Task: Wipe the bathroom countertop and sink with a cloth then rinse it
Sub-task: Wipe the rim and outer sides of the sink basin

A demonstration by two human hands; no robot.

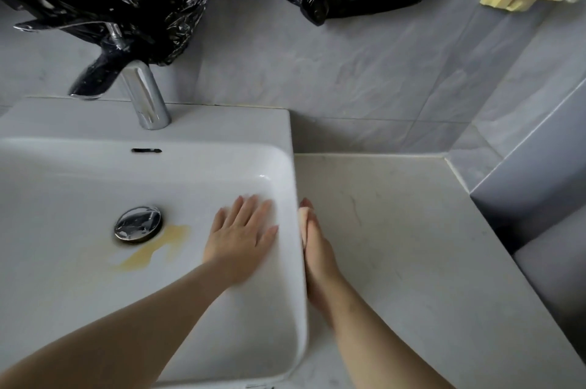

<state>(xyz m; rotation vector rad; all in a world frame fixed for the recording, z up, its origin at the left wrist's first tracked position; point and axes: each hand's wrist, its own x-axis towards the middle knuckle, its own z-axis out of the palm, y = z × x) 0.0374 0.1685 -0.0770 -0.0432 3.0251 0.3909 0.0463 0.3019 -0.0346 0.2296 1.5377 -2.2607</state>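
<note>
Sideways, the cloth (303,227) sits between right hand (318,250) and sink (290,147) wall.

The left hand (241,236) lies flat inside the white sink (95,185), near the drain (138,224) and a yellow stain (152,249). The right hand (320,255) presses a pale cloth (302,223) on the sink's outer side, over the table (412,230).

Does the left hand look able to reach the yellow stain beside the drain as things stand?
Probably yes. The left hand lies flat inside the sink, beside the yellow stain at the drain, nothing between.
</note>
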